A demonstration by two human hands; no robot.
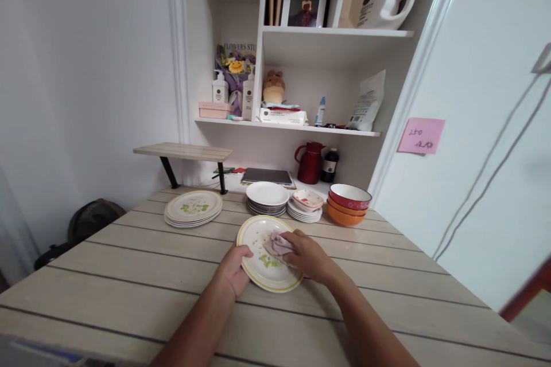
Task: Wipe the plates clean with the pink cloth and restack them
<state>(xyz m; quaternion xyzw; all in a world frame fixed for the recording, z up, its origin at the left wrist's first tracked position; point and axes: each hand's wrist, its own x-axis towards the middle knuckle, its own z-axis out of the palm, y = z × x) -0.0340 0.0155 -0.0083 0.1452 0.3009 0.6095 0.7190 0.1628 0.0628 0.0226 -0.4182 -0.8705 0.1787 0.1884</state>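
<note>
A round white plate (275,280) with a yellow rim and a green leaf pattern is tilted above the wooden table (150,266). Its left edge is gripped by my left hand (233,268), the thumb on top and the other fingers hidden under the plate. A crumpled pale pink cloth (278,244) is bunched under the fingers of my right hand (306,253), pressed on the plate's upper right part. Behind the plate stand a stack of white plates (267,194) and a stack of small dishes (307,200).
Larger patterned plates (193,206) are stacked at the left, near a small raised shelf (185,152). Red and orange bowls (346,213) are stacked at the right. A red jug (310,164) and a dark bottle (329,166) stand at the back under the white shelves (336,37).
</note>
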